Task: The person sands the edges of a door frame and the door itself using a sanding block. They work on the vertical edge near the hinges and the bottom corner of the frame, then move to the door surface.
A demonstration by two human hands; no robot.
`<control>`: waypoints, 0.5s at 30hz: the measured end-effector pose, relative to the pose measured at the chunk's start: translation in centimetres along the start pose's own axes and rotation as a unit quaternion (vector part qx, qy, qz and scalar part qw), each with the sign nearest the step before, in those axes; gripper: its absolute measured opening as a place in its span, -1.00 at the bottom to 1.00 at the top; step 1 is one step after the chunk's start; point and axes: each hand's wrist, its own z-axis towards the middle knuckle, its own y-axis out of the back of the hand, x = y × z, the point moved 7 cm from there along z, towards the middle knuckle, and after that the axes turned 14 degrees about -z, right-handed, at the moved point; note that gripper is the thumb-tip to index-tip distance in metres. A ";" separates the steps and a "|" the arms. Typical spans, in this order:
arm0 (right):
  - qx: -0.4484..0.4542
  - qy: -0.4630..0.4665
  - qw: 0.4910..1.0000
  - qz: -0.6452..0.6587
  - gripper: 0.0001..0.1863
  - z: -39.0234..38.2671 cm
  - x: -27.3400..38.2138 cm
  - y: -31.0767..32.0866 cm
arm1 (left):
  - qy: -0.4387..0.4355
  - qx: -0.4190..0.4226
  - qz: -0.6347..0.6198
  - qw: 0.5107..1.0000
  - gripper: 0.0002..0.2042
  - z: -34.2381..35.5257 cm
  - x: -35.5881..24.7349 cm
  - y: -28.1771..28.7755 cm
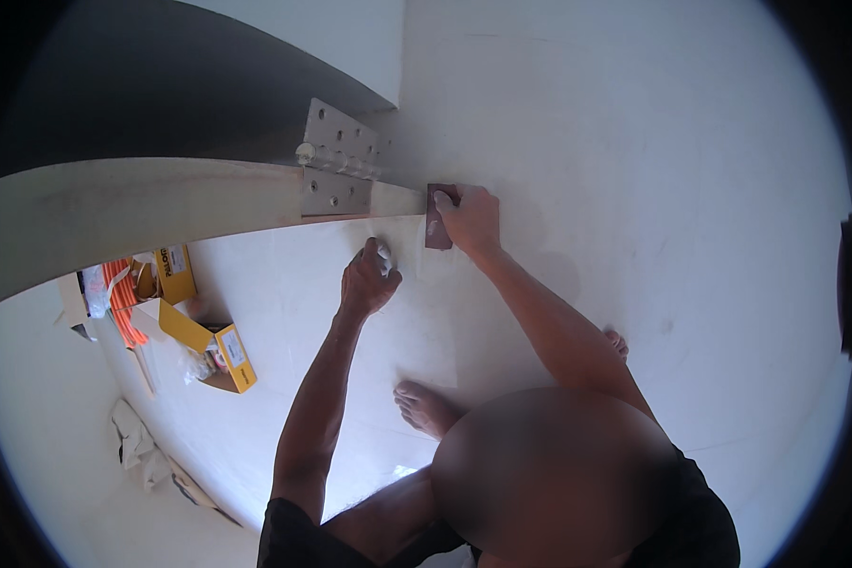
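My right hand (475, 221) grips a flat, dark red-brown sanding block (437, 230) with whitish smudges on it. The block lies against the pale surface, at the end of a long light-coloured edge strip (398, 200). A metal hinge (339, 159) with screws sits to the left of the block. Below that strip, my left hand (367, 282) is closed around a small, whitish, crumpled-looking piece (384, 257). Its kind cannot be made out, and the fingers hide part of it. The left hand is apart from the strip and the hinge.
A dark panel (161, 85) and its pale edge (142, 204) fill the upper left. Open yellow boxes (237, 355) and orange tubing (123, 298) lie at left. Crumpled sheets (134, 437) lie lower left. My bare foot (424, 407) is below my hands.
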 end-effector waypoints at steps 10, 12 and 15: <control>-0.025 0.032 0.999 -0.036 -0.70 -0.1 -0.2 -0.7 | 0.010 0.004 -0.010 1.000 -0.52 -0.4 -0.8 0.2; -0.041 0.030 0.998 -0.030 -0.70 0.1 -0.3 -0.8 | -0.006 -0.006 -0.012 1.000 -0.54 -0.3 -0.7 0.2; 0.013 0.033 0.999 -0.030 -0.70 0.4 0.3 -0.9 | 0.006 -0.003 0.005 1.000 -0.56 -0.3 -0.7 0.1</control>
